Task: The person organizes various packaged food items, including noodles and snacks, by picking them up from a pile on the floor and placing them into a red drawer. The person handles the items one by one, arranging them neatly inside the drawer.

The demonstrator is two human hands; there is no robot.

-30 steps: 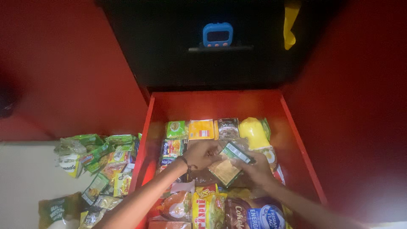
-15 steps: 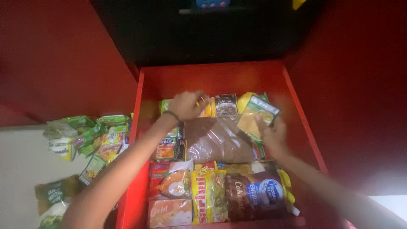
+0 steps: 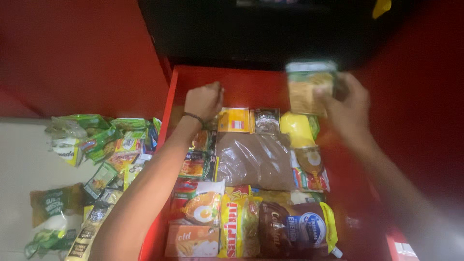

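The right hand point(image 3: 344, 104) is clamped on a small green-topped packet point(image 3: 309, 86), blurred, probably a seasoning or noodle sachet, held up over the far end of the red drawer point(image 3: 170, 101). Just below that hand lies a yellow pouch point(image 3: 297, 128). The left hand point(image 3: 204, 100) is curled into a fist, pressed down among packets at the drawer's far left corner; an orange packet point(image 3: 234, 120) lies just beside it.

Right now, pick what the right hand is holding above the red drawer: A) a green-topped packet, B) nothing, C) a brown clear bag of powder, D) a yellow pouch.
A: the right hand grips a blurred green-topped packet raised over the red drawer, while the brown bag and yellow pouch lie inside it.
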